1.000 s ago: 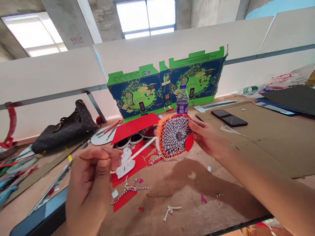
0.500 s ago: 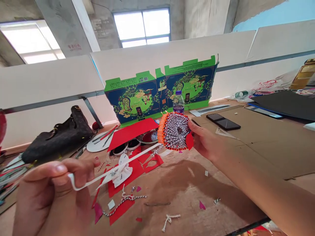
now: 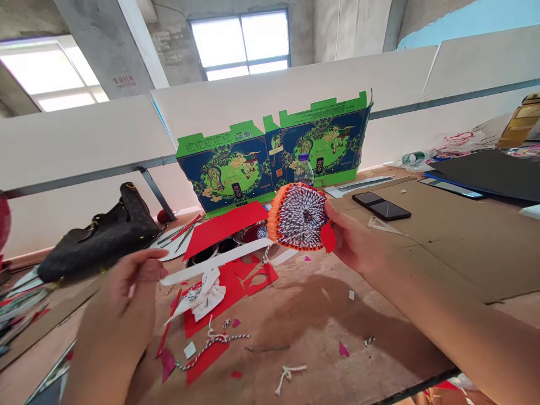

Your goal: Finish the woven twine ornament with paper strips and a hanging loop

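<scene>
My right hand (image 3: 348, 236) grips the edge of a round craft piece (image 3: 300, 216) with a coiled black-and-white cord face, an orange pleated rim and a red paper bit at its lower right. From the lower left of that piece a white paper strip (image 3: 219, 261) runs to my left hand (image 3: 135, 287), whose fingers pinch its far end. The piece is up in the air over the table. Under the strip lie a crumpled white tissue (image 3: 208, 295) and red paper scraps (image 3: 234, 287). A striped cord (image 3: 211, 346) rests nearer to me.
A green and blue cardboard box panel (image 3: 236, 169) stands at the back, with a purple-capped bottle (image 3: 304, 169) before it. Left is a dark handbag (image 3: 99, 242). On the right, a folding phone (image 3: 382, 206) lies on brown cardboard (image 3: 451, 242).
My left hand has moved forward and right, closer to the round piece, and its grip on the strip has shifted. The strip's flat side now shows more. The round piece has tilted slightly.
</scene>
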Demonstrator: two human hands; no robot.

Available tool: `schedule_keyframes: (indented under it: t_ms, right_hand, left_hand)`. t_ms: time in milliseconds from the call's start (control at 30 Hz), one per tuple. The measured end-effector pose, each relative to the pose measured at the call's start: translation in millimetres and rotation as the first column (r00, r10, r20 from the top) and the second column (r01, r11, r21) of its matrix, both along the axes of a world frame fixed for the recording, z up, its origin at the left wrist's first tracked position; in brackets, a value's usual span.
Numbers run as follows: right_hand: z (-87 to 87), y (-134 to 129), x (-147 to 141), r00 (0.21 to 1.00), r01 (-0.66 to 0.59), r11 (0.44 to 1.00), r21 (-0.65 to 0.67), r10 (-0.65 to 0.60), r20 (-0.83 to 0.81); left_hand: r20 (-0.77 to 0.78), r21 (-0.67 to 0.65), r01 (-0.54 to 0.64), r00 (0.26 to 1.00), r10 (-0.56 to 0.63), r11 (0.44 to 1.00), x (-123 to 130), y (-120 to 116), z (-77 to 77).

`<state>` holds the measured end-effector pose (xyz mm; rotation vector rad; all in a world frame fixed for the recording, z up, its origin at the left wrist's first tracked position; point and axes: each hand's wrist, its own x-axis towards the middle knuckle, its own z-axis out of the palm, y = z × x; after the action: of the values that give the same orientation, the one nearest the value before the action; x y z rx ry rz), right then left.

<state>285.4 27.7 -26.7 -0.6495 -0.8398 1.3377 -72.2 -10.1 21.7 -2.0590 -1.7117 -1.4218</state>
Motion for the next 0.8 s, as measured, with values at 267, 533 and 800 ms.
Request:
schedule_keyframes:
  t_ms: [267,533,800]
  right_hand:
    - [2.1,-6,-7,0.997,-0.075,0.997,0.028,0.074,0.027]
    - [2.8,-13,-16,0.995,-0.057,0.998,-0.001,0.057,0.079]
    - [2.6,-12,-18,0.996,-0.082,0.997,-0.006,0.082,0.023]
  left_hand:
    - [-0.207,0.167,0.060,0.978,-0.025,0.984,56,-28,1.3]
    - [-0.426,0.056,0.280,0.875,-0.230,0.958,91,-40,-23.1]
    - [-0.331,0.036,0.330,0.895,-0.300,0.943,95,-47,-15.4]
